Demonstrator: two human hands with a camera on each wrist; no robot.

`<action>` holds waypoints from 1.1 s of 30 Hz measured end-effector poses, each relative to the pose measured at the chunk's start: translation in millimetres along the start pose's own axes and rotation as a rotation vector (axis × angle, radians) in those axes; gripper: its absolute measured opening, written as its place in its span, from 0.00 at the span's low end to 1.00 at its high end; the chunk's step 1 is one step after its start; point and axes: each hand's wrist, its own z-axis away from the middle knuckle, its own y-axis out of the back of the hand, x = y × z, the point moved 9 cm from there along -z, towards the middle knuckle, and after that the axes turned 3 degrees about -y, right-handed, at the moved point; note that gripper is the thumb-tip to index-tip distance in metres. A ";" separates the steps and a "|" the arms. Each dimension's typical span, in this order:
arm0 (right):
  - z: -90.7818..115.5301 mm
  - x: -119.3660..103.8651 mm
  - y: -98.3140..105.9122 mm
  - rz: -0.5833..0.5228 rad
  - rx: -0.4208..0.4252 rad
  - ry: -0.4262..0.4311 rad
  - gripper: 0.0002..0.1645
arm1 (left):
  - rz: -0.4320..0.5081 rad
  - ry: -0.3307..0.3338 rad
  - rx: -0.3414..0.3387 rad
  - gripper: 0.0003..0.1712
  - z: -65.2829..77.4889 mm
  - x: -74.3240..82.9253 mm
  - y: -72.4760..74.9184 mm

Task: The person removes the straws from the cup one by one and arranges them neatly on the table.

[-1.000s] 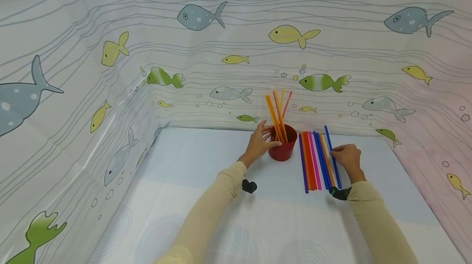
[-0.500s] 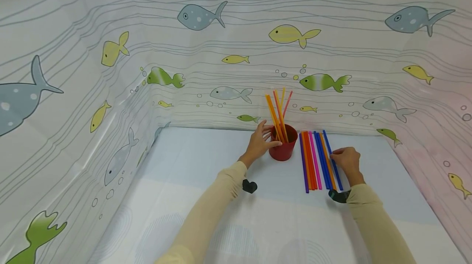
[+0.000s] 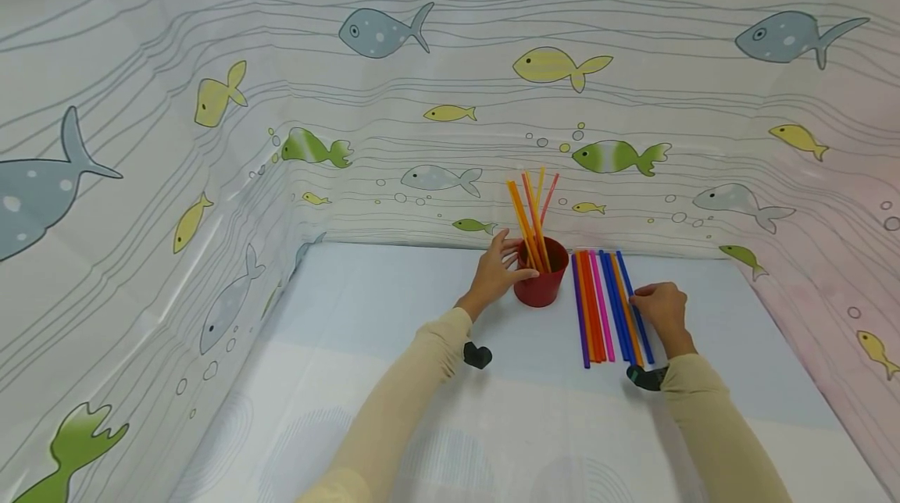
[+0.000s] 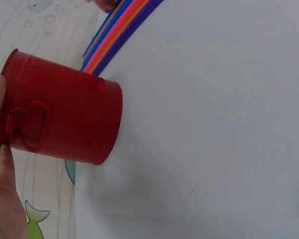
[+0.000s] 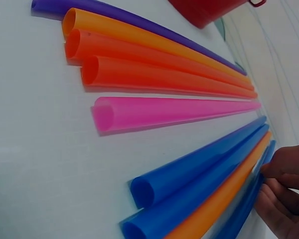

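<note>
A small red metal bucket [image 3: 537, 290] with a side handle [image 4: 40, 124] stands at the back of the table, several orange, yellow and red drinking straws [image 3: 526, 214] leaning in it. My left hand [image 3: 494, 272] holds its rim from the left, thumb at the front and fingers spread behind. To the bucket's right lies a row of straws: purple [image 3: 581, 315], orange, red-orange, pink [image 5: 169, 112] and blue [image 5: 199, 159]. At the row's right end my right hand [image 3: 662, 309] pinches the outermost blue straw [image 3: 643, 335], which lies close beside an orange one [image 5: 219, 199].
White cloth covers the table [image 3: 534, 425]. Behind it and at both sides rise fish-printed curtain walls [image 3: 450, 34], the back one right behind the bucket and straw ends. Dark wrist-camera pieces [image 3: 477, 355] hang under both wrists.
The blue straw in my right hand has come left from a slant to lie alongside the orange straw. My left hand stays on the bucket.
</note>
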 end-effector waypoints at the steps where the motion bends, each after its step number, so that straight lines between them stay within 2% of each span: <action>1: 0.8 -0.5 0.5 0.000 0.002 0.004 0.18 | -0.003 0.000 -0.001 0.57 0.0 0.0 -0.3; 11: 6.4 -4.1 5.7 -0.012 0.024 0.033 0.18 | -0.008 -0.008 -0.005 0.58 0.3 1.1 -0.5; 18: 6.3 -1.9 2.7 -0.029 0.008 0.005 0.20 | -0.013 0.004 -0.006 0.59 2.1 -5.9 -2.2; 20: 5.7 -5.3 4.4 -0.047 0.028 0.014 0.20 | -0.015 0.009 -0.005 0.58 2.4 -6.9 -2.2; 24: 6.7 -23.7 14.0 -0.082 0.104 0.084 0.19 | -0.020 0.004 -0.006 0.58 2.2 -5.5 -1.8; 29: 11.0 -61.3 26.4 -0.108 0.205 0.205 0.18 | -0.025 -0.009 -0.006 0.58 2.3 -2.3 -0.3; 33: 12.7 -89.7 28.6 -0.143 0.226 0.256 0.19 | -0.028 -0.007 -0.002 0.57 1.7 -1.0 0.5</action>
